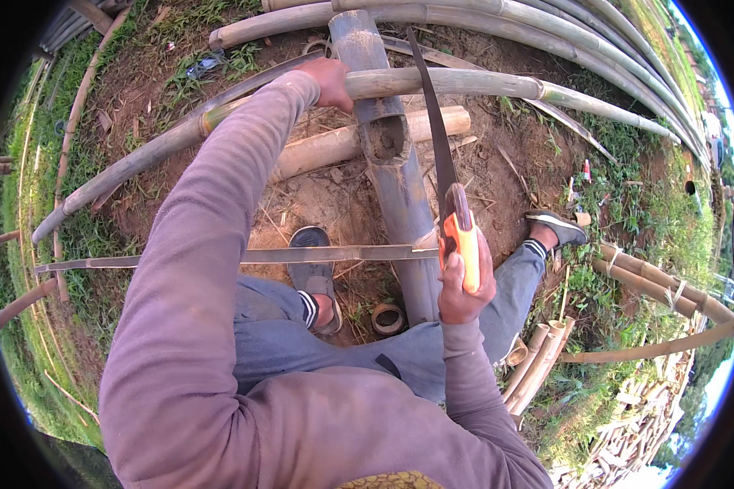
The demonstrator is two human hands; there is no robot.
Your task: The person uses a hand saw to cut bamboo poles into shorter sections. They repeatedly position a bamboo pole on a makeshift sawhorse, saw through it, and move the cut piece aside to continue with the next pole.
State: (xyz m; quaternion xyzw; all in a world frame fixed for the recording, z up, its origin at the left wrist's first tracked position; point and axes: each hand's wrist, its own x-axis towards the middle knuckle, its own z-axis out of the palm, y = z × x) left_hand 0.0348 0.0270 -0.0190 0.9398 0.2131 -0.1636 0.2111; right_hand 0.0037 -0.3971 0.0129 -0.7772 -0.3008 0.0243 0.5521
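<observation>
My left hand (330, 84) is closed around a long bamboo pole (489, 83). That pole lies crosswise over a thick grey bamboo trunk (405, 200), which runs toward me between my legs and has a cut-out hollow in its top. In my right hand (469, 285) is a handsaw (438, 122), gripped by its orange handle. Its dark blade points away from me and crosses the pole to the right of my left hand. Whether the teeth touch the pole, I cannot tell. A shorter pale bamboo piece (322, 153) lies under the trunk.
More long bamboo poles (546, 37) are stacked at the far side. A thin split strip (302, 255) crosses in front of my legs. Near my feet lies a cut bamboo ring (388, 319). Short bamboo pieces (534, 367) and a heap of offcuts (628, 432) are at the right.
</observation>
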